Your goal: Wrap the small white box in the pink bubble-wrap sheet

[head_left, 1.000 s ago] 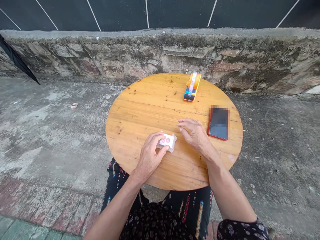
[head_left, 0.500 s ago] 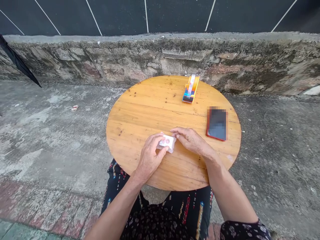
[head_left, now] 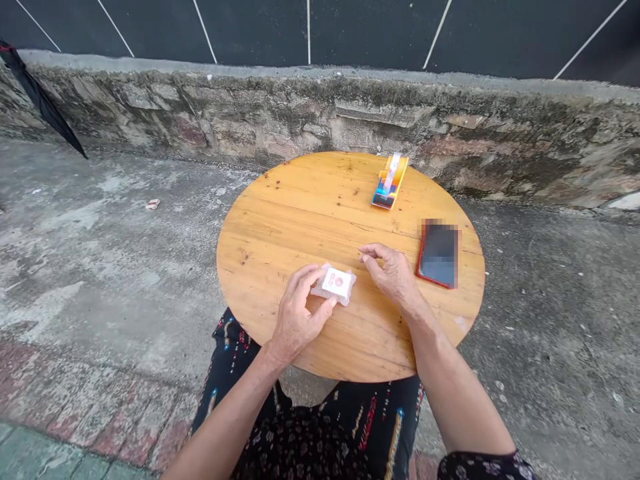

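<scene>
Okay, the print on that small white box is red and way too tiny for me to read. It's lying on the near part of the round wooden counter, with crinkly clear plastic poking out around it; can't tell if that's wrapped over the top or just underneath. Whatever's in the box is out of sight too.

Left hand has its thumb and fingers apart, one to each side of the box's left end, tips right at the plastic. Real grip or light touch? Can't tell. Right hand is just off to the right, fingers curled, thumb near the forefinger; no idea if they meet or pinch anything.

The red-edged phone on the right is partly pixelated, so the screen's a mystery. At the back, a yellow tape dispenser has a pale strip running down its front. The black umbrella gets cut off by the left edge, and the right sleeve by the bottom.
</scene>
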